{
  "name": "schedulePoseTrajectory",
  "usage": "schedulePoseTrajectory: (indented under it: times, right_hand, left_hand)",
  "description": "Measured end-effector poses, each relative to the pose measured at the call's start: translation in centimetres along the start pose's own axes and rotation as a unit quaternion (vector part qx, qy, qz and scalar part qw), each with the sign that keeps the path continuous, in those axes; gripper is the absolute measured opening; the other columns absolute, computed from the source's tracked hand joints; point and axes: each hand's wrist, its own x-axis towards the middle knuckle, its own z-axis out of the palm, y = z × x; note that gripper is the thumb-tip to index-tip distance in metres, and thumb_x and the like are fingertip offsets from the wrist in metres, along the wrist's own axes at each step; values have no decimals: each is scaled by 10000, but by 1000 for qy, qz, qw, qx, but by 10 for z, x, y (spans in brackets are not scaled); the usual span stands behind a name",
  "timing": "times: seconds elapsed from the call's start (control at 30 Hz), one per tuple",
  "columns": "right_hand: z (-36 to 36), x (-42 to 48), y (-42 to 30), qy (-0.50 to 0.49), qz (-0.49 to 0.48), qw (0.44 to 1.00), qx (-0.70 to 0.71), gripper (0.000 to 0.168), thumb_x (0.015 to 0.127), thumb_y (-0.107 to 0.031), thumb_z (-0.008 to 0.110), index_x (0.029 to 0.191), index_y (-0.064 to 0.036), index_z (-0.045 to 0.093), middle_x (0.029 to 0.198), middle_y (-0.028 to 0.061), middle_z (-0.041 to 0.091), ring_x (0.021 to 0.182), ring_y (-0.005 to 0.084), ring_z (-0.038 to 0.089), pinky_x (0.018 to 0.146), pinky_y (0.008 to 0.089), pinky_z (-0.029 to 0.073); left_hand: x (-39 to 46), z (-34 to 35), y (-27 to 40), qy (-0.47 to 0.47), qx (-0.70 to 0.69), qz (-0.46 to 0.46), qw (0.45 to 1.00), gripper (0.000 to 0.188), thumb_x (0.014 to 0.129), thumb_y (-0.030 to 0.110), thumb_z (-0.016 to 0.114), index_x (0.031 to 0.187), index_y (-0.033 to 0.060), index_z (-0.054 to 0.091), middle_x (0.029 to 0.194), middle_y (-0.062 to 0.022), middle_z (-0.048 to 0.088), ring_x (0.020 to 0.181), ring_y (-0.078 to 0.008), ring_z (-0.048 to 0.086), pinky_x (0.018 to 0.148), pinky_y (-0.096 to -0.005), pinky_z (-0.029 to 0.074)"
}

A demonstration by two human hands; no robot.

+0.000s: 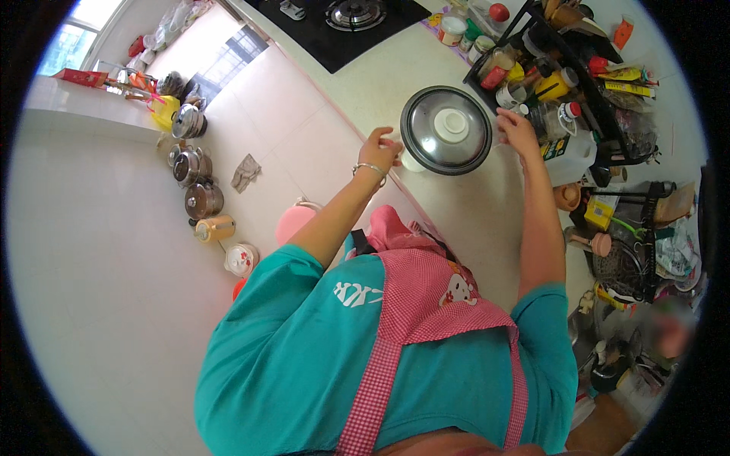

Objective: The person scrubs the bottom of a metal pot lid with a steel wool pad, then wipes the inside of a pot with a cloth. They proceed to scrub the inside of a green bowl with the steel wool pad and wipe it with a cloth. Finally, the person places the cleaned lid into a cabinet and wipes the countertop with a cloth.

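A round glass lid point(425, 134) with a dark rim and a white knob lies on the pale countertop point(479, 211), over something white that shows below its left edge. My left hand point(381, 149), with a bracelet at the wrist, is beside the lid's left edge, fingers curled; whether it touches the white part beneath I cannot tell. My right hand point(515, 130) is raised to the right of the lid, apart from it, fingers spread and near the bottles of the rack. Nothing is visible in it.
A gas stove point(342, 28) is at the counter's far end. On the right are a black rack point(516, 25) of bottles, a large plastic jug point(576, 157) and a dark basket point(621, 262). Lidded pots point(203, 199) and a rag point(246, 172) are on the floor at left.
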Motion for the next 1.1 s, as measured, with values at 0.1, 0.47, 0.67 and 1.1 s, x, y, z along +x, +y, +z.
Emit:
schedulePoseTrajectory:
  times: [0.1,0.47,0.67,1.1]
  right_hand:
    - [5,28,3,-63,12,996,55,389,939,-291,537,1276,-97,560,1005,36,631,799,129,583,701,281,502]
    - [23,80,-5,-221,29,974,48,249,945,-195,527,1098,-39,646,789,-25,625,600,66,508,524,207,398]
    - [46,85,-22,-199,31,978,51,229,932,-202,551,1063,-50,661,785,-47,625,590,49,494,513,204,372]
    - [283,66,-209,-261,20,957,123,208,936,-214,551,1049,-68,647,838,-44,627,665,32,532,591,167,417]
  left_hand:
    - [-14,2,-15,-59,-104,-100,988,477,826,16,604,1272,-13,438,866,-98,571,698,-245,654,631,-316,577]
    - [-12,23,-35,-65,-282,-157,944,682,912,12,527,1434,-39,92,1150,-249,509,862,-415,658,717,-395,608]
    - [-18,-16,-40,-67,-272,-80,957,308,905,71,578,1185,11,465,1106,-91,575,928,-216,639,788,-365,590]
    - [-1,-268,8,-48,-330,64,941,214,894,18,579,1098,55,528,975,-43,645,847,-129,645,743,-305,564]
